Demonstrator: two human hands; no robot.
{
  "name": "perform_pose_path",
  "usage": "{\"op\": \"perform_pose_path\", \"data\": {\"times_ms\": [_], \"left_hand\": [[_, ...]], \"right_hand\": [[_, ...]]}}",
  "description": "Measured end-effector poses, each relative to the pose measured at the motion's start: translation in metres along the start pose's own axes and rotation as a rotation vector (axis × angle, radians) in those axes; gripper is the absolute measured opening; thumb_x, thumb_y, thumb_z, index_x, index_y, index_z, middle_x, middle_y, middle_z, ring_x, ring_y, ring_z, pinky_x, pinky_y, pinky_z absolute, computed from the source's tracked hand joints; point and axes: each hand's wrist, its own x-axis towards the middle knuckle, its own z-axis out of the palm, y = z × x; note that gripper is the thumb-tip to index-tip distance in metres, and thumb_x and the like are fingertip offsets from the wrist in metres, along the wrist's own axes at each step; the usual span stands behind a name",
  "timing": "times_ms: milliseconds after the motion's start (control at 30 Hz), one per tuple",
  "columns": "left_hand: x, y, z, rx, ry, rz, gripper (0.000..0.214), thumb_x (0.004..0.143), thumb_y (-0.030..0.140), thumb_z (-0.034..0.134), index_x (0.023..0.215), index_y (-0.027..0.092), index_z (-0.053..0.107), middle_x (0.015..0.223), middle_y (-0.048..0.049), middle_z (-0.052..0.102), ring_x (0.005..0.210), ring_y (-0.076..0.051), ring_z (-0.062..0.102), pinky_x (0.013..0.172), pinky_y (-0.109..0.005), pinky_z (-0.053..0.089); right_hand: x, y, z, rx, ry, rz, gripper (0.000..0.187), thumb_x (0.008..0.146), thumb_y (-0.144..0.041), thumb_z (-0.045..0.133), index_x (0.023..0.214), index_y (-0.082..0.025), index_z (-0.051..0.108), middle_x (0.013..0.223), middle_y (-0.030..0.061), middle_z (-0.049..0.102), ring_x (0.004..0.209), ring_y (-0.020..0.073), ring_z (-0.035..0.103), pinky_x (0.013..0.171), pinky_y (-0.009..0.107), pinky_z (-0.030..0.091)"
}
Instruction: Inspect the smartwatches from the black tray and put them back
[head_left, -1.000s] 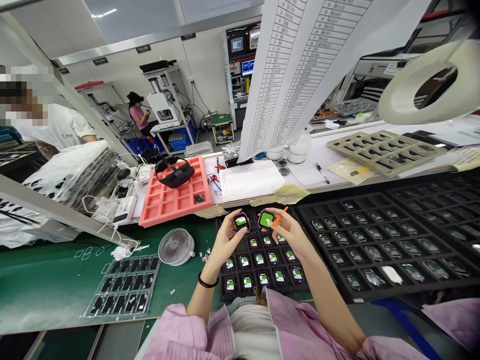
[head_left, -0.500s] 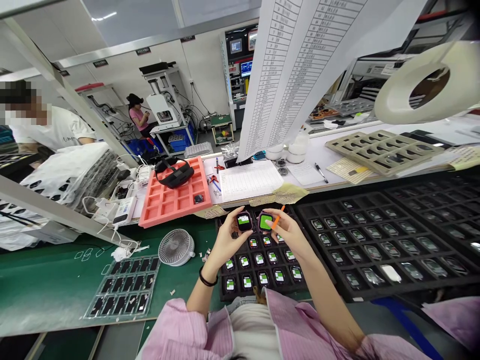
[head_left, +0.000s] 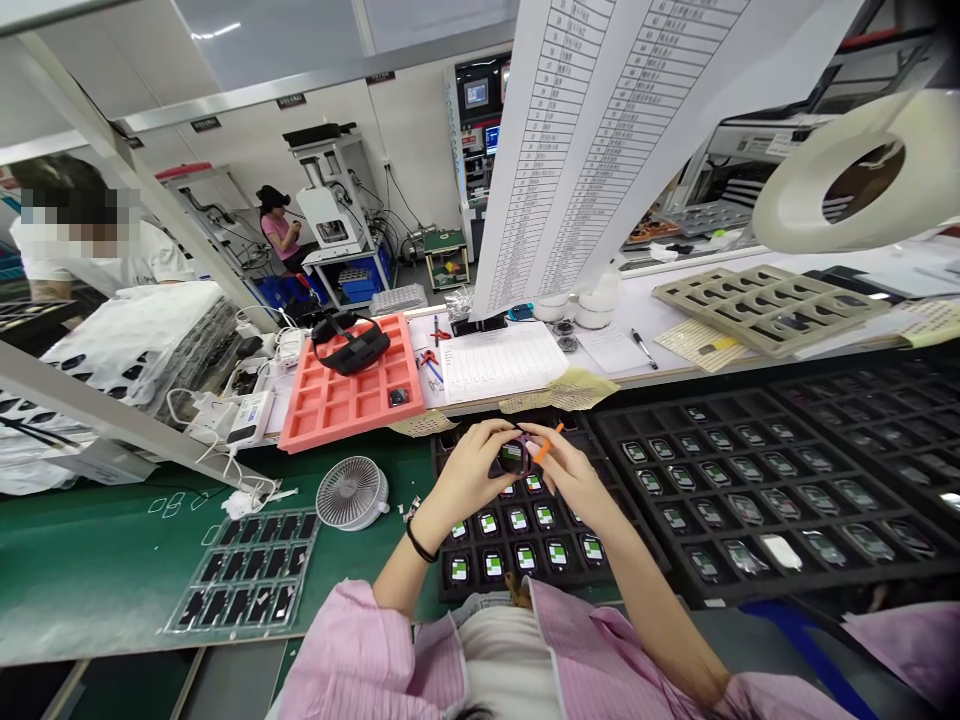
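My left hand [head_left: 476, 468], with a black band on its wrist, curls around a watch case [head_left: 523, 446]. That case is now turned nearly edge-on, so its screen is mostly hidden. My right hand [head_left: 571, 474] meets it from the other side, fingertips at the case, with a slim orange stick [head_left: 551, 442] between its fingers. Whether a second watch is still within the right fingers, I cannot tell. Beneath both hands lies a black foam tray [head_left: 541, 578], where several square watch faces [head_left: 557, 552] show green and white screens.
More black trays of watch cases [head_left: 780, 498] stretch to the right. At left are a small fan [head_left: 352, 493] and a clear tray of black parts [head_left: 247, 570]. Behind stands a pink foam tray [head_left: 345, 405] bearing a black headset [head_left: 351, 345]. A printed sheet [head_left: 592, 150] hangs ahead.
My hands have drawn together. The two watches, whose lit screens faced me earlier, are turned, and their screens are largely out of sight.
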Motion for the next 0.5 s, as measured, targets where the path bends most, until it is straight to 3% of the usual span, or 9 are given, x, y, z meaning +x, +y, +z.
{"op": "perform_pose_path", "data": {"times_ms": [67, 167, 367, 500], "left_hand": [[0.0007, -0.0023, 0.0038, 0.093, -0.049, 0.011, 0.047, 0.079, 0.017, 0.068, 0.122, 0.019, 0.050, 0.123, -0.0122, 0.058, 0.112, -0.026, 0.056, 0.091, -0.045, 0.050], [-0.0011, -0.0043, 0.0066, 0.116, -0.023, 0.022, 0.047, 0.077, 0.013, 0.066, 0.121, 0.019, 0.051, 0.120, -0.0123, 0.060, 0.110, -0.027, 0.057, 0.090, -0.045, 0.050], [-0.0043, -0.0022, -0.0001, -0.090, 0.127, 0.077, 0.050, 0.074, 0.017, 0.068, 0.121, 0.021, 0.054, 0.115, -0.0101, 0.063, 0.107, -0.024, 0.057, 0.093, -0.044, 0.047], [-0.0046, -0.0022, -0.0015, -0.091, 0.160, 0.121, 0.052, 0.072, 0.021, 0.070, 0.121, 0.022, 0.056, 0.115, -0.0104, 0.064, 0.108, -0.026, 0.056, 0.094, -0.047, 0.045]], "right_hand": [[-0.0029, 0.0005, 0.0031, -0.101, 0.004, -0.012, 0.044, 0.089, -0.046, 0.052, 0.127, -0.025, 0.056, 0.099, 0.0060, 0.067, 0.069, 0.0157, 0.062, 0.058, 0.027, 0.051], [-0.0036, 0.0004, 0.0040, -0.115, -0.009, -0.009, 0.045, 0.087, -0.044, 0.056, 0.128, -0.026, 0.055, 0.111, 0.0074, 0.066, 0.093, 0.0225, 0.064, 0.074, 0.033, 0.053], [0.0036, -0.0038, -0.0013, 0.276, -0.174, 0.062, 0.044, 0.077, -0.044, 0.069, 0.118, -0.028, 0.062, 0.114, 0.0050, 0.067, 0.111, 0.0225, 0.059, 0.097, 0.039, 0.046], [0.0053, -0.0021, -0.0006, 0.402, -0.171, 0.116, 0.048, 0.071, -0.044, 0.076, 0.115, -0.027, 0.066, 0.110, 0.0054, 0.069, 0.110, 0.0226, 0.060, 0.101, 0.041, 0.043]]}}
